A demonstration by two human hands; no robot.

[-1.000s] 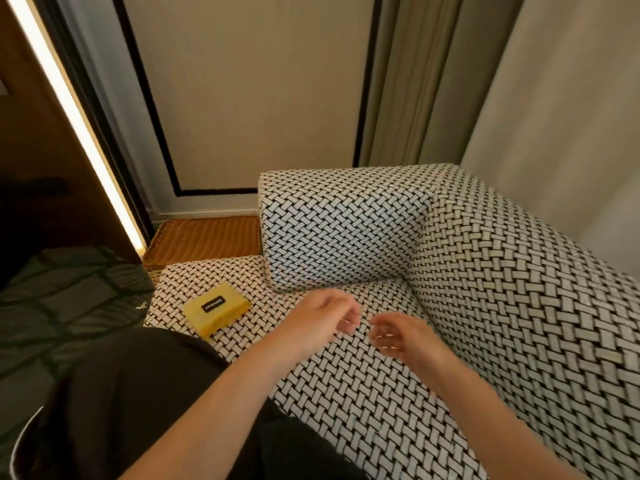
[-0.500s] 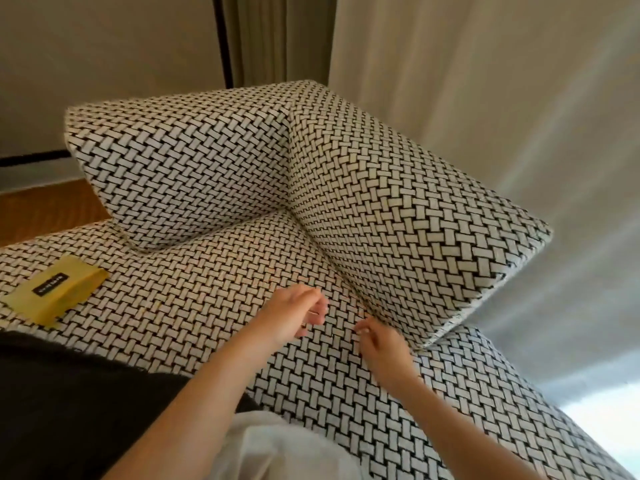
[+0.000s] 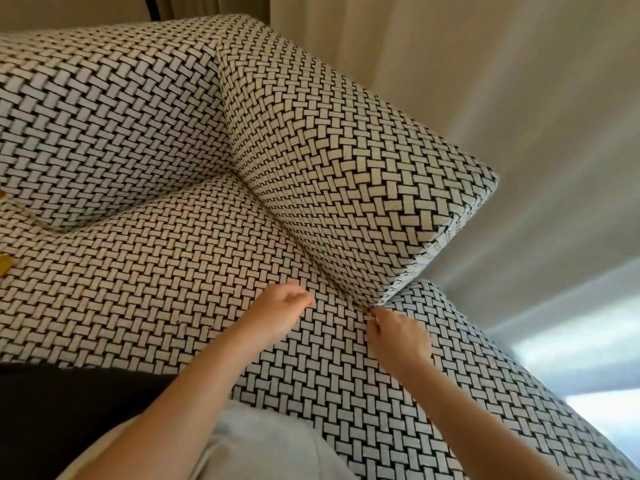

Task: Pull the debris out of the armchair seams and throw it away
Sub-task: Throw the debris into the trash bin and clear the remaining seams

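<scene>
The armchair is covered in a black-and-white woven fabric, with a flat seat (image 3: 166,271) and a side cushion (image 3: 346,174) rising on the right. Thin brown debris (image 3: 358,304) sticks out of the seam (image 3: 311,261) where seat and cushion meet. My right hand (image 3: 398,337) has its fingertips at the near end of that seam and pinches the brown bits. Hovering over the seat just left of it is my left hand (image 3: 280,313), with its fingers curled in against the thumb; whatever is inside is hidden. Two tiny specks (image 3: 178,322) lie on the seat.
The back cushion (image 3: 104,116) closes the seat at the far left. A yellow packet (image 3: 3,270) shows only at the left edge. Pale curtains (image 3: 485,81) hang behind and to the right of the chair. My dark and light clothing fills the bottom left.
The view has swung right and down toward the side cushion. My right hand has moved to the near end of the seam and closed its fingertips there. My left hand kept its curl.
</scene>
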